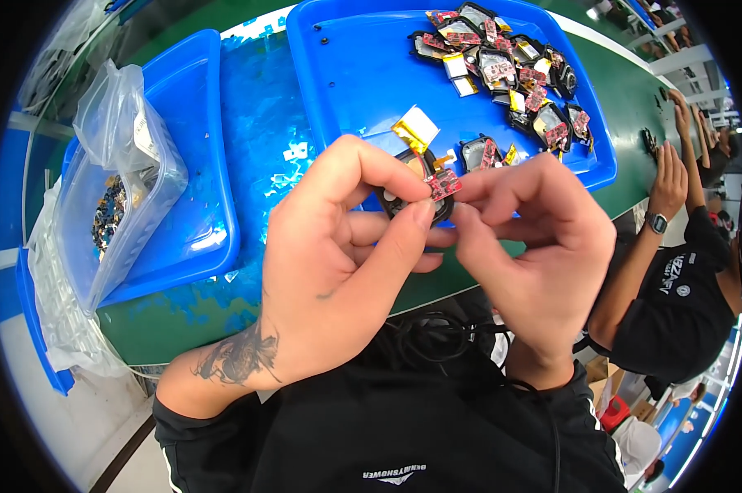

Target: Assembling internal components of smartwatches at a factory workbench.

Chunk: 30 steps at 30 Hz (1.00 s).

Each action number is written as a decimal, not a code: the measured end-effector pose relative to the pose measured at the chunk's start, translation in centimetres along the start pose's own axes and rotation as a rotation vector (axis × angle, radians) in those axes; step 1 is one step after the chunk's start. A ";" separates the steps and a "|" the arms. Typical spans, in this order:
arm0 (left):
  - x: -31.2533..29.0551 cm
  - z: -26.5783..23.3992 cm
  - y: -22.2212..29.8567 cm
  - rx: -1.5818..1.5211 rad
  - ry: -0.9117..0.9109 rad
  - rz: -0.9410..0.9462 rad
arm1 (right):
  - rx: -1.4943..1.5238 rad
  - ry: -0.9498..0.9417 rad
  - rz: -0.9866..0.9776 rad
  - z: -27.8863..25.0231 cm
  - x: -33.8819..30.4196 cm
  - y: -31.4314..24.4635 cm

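Note:
Between my hands is a black watch case [396, 206], above the near edge of a blue tray. A small red circuit board [445, 185] sticks out from it, and a silver battery with yellow tape [416, 129] stands up at its far side. My left hand [338, 222] is closed around the case, thumb and forefinger pinching it by the board. The right hand [535, 222] has thumb and forefinger pressed together at the board's right edge; whether they grip the board or a tiny part on it is hidden by the fingertips.
The large blue tray [362, 49] holds several opened watch cases [502, 70] with red boards and batteries. To the left, a clear plastic tub [153, 205] of small parts rests on another blue tray [202, 156]. A co-worker's arm [642, 255] reaches over the green table [625, 115] at right.

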State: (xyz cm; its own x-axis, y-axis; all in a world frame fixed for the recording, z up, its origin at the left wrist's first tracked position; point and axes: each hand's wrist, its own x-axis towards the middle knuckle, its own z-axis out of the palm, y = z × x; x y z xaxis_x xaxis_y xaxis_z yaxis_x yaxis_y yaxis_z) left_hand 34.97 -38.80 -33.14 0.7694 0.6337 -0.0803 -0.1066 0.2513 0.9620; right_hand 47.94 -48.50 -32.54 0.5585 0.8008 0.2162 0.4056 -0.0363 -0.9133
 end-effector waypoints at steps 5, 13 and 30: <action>0.0 0.0 0.2 -0.026 0.011 -0.064 | 0.041 -0.015 0.025 -0.5 -0.1 0.0; -0.2 0.2 -0.3 0.071 -0.055 0.053 | -0.019 0.006 -0.033 -0.1 0.0 0.7; 1.0 -1.7 1.0 -0.081 -0.082 0.027 | 0.337 -0.025 0.199 0.4 1.0 -0.2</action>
State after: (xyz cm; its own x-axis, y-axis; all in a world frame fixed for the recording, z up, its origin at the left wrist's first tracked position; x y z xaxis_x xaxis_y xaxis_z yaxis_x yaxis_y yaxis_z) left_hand 34.60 -36.68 -32.67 0.8139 0.5802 -0.0300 -0.1758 0.2950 0.9392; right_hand 48.17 -47.43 -32.29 0.5827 0.8125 0.0186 0.0281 0.0027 -0.9996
